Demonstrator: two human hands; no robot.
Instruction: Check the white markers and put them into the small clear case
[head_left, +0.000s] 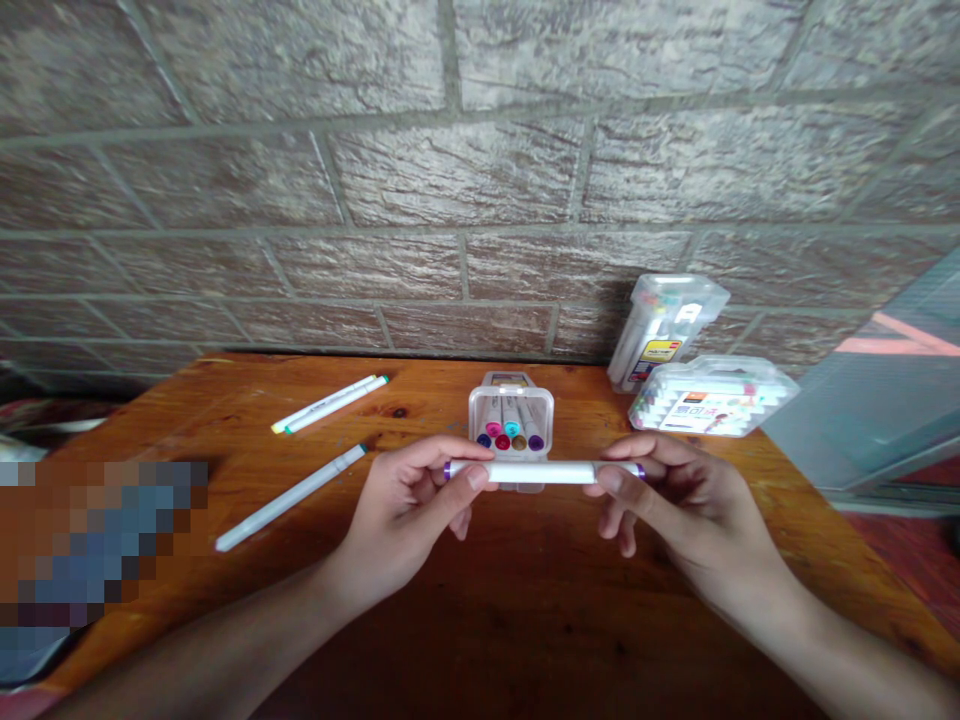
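A white marker [544, 472] with purple ends is held level above the table. My left hand [412, 495] pinches it near its left end, thumb in front. Near the other end, my right hand [671, 500] grips it between thumb and fingers. Just behind the marker sits a clear plastic case [550, 410] with several markers in it, their pink, teal, blue, red, tan and purple ends facing me. The lower part of that case is partly hidden by the held marker.
To the left lie a grey-white marker [292, 497] and two slim markers [330, 405] with yellow and green ends. Two more clear marker cases stand back right, a tall case [664, 335] and a wide case [712, 398]. A brick wall [465, 180] rises behind the wooden table [555, 610].
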